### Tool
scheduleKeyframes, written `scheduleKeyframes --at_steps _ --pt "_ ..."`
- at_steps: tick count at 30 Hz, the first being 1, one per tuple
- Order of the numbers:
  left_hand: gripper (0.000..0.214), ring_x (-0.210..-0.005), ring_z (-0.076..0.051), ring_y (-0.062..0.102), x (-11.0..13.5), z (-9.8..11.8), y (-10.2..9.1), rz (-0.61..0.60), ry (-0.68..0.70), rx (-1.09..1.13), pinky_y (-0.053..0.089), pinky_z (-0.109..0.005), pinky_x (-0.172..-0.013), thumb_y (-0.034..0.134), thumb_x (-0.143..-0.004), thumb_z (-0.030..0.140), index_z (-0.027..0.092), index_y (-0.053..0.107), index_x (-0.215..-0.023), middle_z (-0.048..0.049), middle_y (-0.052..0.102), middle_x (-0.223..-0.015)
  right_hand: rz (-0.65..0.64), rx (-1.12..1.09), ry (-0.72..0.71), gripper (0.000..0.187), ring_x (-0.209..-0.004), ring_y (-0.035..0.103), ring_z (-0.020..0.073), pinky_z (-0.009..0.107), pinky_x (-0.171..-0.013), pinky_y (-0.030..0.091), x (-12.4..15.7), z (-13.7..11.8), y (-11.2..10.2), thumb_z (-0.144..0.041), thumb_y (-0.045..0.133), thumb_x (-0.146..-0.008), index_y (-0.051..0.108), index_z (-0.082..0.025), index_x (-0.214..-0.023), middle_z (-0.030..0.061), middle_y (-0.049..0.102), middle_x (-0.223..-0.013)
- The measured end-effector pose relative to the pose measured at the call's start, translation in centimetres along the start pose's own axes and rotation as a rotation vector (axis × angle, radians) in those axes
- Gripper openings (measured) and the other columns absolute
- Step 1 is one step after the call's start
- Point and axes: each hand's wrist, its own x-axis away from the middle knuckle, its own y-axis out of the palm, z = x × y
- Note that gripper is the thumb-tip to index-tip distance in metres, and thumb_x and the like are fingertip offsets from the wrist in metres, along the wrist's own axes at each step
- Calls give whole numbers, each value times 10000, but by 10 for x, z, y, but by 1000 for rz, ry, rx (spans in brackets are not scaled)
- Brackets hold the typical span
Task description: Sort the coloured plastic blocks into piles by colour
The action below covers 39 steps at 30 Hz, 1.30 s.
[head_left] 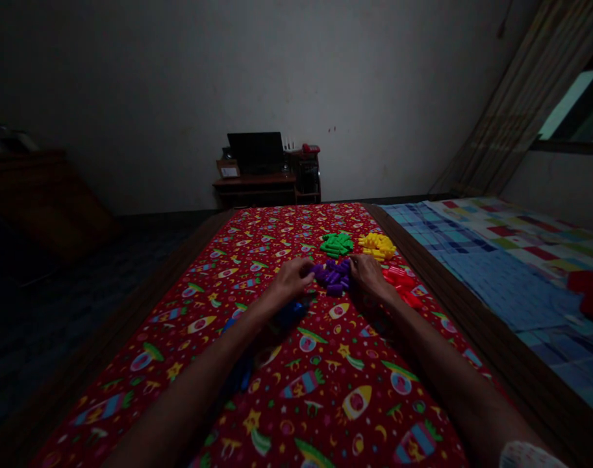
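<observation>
A heap of purple plastic toy pieces (334,278) lies on the red patterned cloth (320,383) between my two hands. On its left edge, my left hand (292,278) has its thumb and fingers apart, with the tips against the pieces. My right hand (369,273) curves along the right edge, fingers loosely bent and partly hidden from me. Behind the purple heap sit a green pile (336,244) and a yellow pile (378,246). Red pieces (402,286) lie right of my right hand. Blue pieces (291,313) show beneath my left forearm, which covers part of them.
To the right is a surface spread with blue checked cloth (501,279), with a red item (588,292) on it. A small desk (254,183) with a dark monitor (256,153) stands against the far wall. A wooden cabinet (43,208) is at left.
</observation>
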Motion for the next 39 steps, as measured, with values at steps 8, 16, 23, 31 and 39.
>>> scheduleKeyframes --at_steps 8,16,23,31,39 --pt "228 -668 -163 637 -49 -21 22 -114 -94 61 466 -220 -611 556 -758 256 134 739 -822 -40 732 -739 47 -49 -35 296 -830 652 194 249 -666 365 0 -5 -10 -236 423 -925 704 -180 -998 97 725 -908" --pt "343 -930 -220 660 -41 -17 13 -79 -100 26 499 -293 -835 471 -789 212 129 728 -999 -93 733 -1009 123 -65 -117 302 -700 640 186 256 -613 357 4 -11 -43 -237 438 -915 726 -168 -857 91 719 -772" --pt "344 -932 -239 664 1 -62 -43 -21 -94 -80 506 -337 -858 475 -781 324 180 729 -962 -79 735 -1009 308 -273 -90 329 -737 643 202 256 -641 412 12 51 -83 -324 454 -882 731 -152 -837 81 719 -797" --pt "330 -920 -236 643 -16 -45 -22 -88 -156 37 479 -309 -831 465 -763 310 173 718 -924 -69 734 -952 -22 -444 -252 381 -507 360 86 235 -511 220 -21 25 -44 -361 419 -852 526 -148 -554 -33 395 -523" --pt "305 -777 -202 595 -80 -12 39 -57 -199 128 445 -282 -715 393 -857 308 171 614 -697 -51 644 -701 -152 -163 -55 315 -602 466 119 237 -564 267 -55 -1 -6 -203 425 -882 640 -123 -667 23 555 -606"
